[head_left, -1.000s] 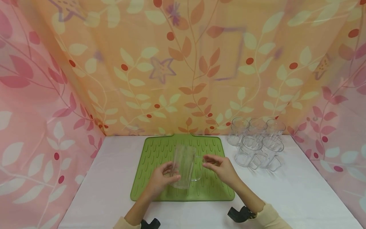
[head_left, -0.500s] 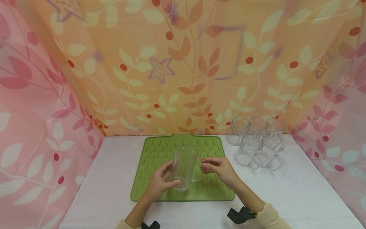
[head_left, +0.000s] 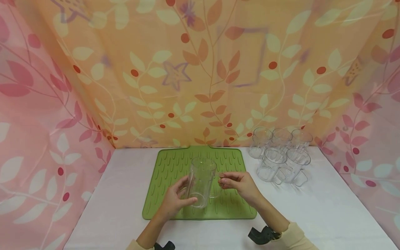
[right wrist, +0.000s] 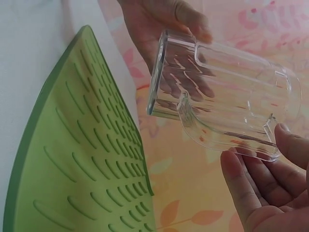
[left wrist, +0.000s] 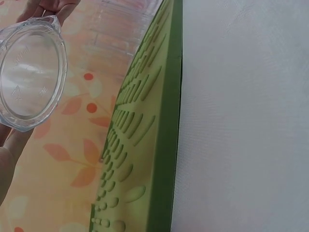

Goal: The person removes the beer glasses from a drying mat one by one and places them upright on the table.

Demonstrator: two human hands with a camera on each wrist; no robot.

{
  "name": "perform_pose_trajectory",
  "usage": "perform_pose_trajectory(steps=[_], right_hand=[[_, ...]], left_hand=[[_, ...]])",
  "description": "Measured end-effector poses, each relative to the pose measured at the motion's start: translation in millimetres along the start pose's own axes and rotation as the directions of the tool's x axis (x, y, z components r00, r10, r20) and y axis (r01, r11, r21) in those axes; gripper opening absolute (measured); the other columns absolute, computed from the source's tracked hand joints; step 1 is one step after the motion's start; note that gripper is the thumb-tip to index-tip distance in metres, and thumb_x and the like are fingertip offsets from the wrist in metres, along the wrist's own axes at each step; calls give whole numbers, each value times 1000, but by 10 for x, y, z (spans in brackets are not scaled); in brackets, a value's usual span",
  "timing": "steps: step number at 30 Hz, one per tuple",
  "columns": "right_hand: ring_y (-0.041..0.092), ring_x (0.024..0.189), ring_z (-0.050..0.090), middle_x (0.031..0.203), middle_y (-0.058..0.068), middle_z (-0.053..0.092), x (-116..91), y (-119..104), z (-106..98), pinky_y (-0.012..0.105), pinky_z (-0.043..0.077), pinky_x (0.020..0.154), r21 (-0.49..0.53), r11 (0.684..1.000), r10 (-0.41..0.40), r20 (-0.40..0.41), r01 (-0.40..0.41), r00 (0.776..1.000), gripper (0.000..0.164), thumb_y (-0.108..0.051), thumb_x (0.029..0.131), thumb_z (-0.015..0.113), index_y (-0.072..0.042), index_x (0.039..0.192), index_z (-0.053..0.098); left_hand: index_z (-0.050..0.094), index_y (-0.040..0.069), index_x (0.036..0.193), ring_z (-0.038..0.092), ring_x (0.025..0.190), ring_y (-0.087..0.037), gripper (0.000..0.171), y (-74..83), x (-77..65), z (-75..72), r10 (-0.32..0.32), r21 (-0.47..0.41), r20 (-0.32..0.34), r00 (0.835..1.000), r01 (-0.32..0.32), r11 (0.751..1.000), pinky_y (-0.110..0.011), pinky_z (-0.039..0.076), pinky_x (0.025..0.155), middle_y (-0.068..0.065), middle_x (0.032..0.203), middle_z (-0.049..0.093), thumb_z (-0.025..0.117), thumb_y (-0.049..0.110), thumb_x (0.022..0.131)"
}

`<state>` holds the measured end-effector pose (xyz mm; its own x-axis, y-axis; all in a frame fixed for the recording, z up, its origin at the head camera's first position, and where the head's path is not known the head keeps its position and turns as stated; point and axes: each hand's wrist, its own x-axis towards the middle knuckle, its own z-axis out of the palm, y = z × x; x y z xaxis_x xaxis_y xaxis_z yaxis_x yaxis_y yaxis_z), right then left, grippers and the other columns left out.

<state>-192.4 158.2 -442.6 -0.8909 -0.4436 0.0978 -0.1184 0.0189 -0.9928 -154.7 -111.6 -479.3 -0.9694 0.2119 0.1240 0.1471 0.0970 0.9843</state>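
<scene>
A clear glass mug [head_left: 202,180], seemingly without contents, is held a little tilted above a green ribbed drying mat [head_left: 165,173]. My left hand [head_left: 175,198] grips the mug's body low down, thumb in front and fingers behind. On the other side, my right hand [head_left: 242,185] pinches the mug's handle near its upper end. From the left wrist the round base of the mug [left wrist: 31,72] faces the camera, raised off the mat. The right wrist view shows the handle [right wrist: 207,140] between my right thumb and fingers, with left fingers visible through the glass.
Several more clear mugs [head_left: 275,156] stand upright in a cluster at the back right of the white table [head_left: 328,215]. Patterned cloth walls close in the back and both sides. Black wrist mounts [head_left: 262,234] sit on both forearms.
The mug has turned and tipped slightly, so more of its open rim shows. My right fingertips have shifted a little left at the handle; the left hand has barely moved.
</scene>
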Motion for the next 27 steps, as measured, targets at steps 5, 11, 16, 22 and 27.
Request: perform_pose_trajectory(steps=[5, 11, 16, 22, 27], right_hand=[[7, 88, 72, 97, -4, 76, -4, -6, 3, 26, 60, 79, 24, 1000, -9, 7, 8, 1000, 42, -15, 93, 65, 17, 120, 59], [9, 88, 72, 99, 4, 76, -5, -7, 11, 26, 60, 79, 18, 1000, -21, 8, 21, 1000, 41, -14, 93, 64, 19, 118, 59], [8, 88, 72, 100, 9, 76, -5, -5, 10, 25, 60, 79, 10, 1000, -26, 10, 26, 1000, 40, -12, 94, 63, 19, 118, 58], [7, 88, 72, 97, 2, 76, 1, -1, 10, 26, 60, 80, 20, 1000, -11, 7, 11, 1000, 40, -12, 94, 63, 19, 119, 58], [12, 87, 73, 96, 4, 76, -9, -6, 13, 27, 61, 79, 8, 1000, 5, -5, -5, 1000, 41, -15, 93, 64, 18, 118, 59]], left_hand=[[40, 2, 145, 46, 134, -37, 80, 6, -2, 0, 3, -6, 10, 1000, -3, 1000, -31, 43, 110, -20, 143, 49, 81, 8, 77], [39, 0, 146, 45, 135, -35, 83, 12, -6, 4, -26, -5, 0, 1000, 26, 1000, -32, 43, 110, -19, 144, 48, 82, 7, 75], [37, -1, 146, 44, 136, -35, 84, 18, -13, 2, -29, -3, 4, 1000, 29, 1000, -33, 42, 110, -19, 145, 47, 82, 6, 76], [39, 0, 145, 46, 134, -36, 81, 25, -24, 3, -9, -3, 6, 1000, 9, 1000, -32, 42, 110, -20, 144, 48, 81, 8, 76], [39, 1, 146, 46, 135, -36, 82, 30, -30, 7, -19, -10, -2, 1000, 19, 1000, -31, 42, 110, -19, 144, 48, 82, 8, 76]])
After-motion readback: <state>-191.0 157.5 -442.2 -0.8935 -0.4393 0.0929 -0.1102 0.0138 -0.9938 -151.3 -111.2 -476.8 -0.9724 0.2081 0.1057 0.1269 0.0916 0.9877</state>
